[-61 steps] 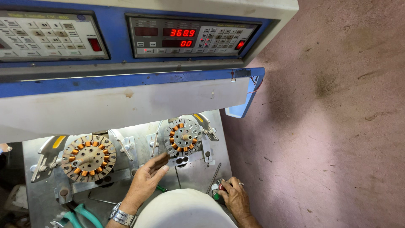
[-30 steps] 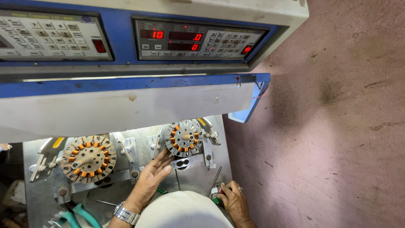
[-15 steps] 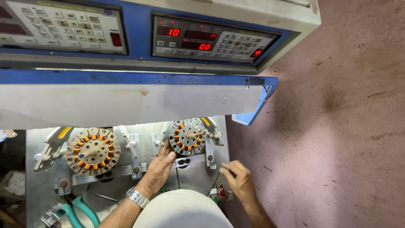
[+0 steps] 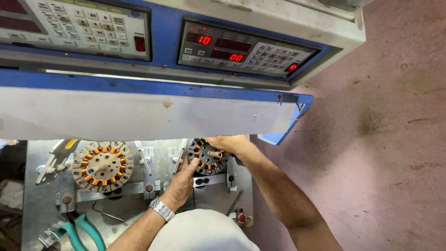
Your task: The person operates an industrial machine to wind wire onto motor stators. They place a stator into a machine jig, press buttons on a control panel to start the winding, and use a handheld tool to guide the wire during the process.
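I see both hands on the right stator (image 4: 210,157), a dark ring of copper-wound poles seated on the machine's metal desk (image 4: 42,204). The left hand (image 4: 182,182) cups its lower-left edge with fingers spread against the rim; the right hand (image 4: 231,143) curls over its top, though whether it pinches a wire there I cannot tell. Its windings look complete, and it sits on its spindle, so I judge winding finished and removal not yet done. Left of that stator, a second stator (image 4: 102,166) sits wound on its own fixture. Below-left lie teal-handled pliers (image 4: 80,231). No containers show.
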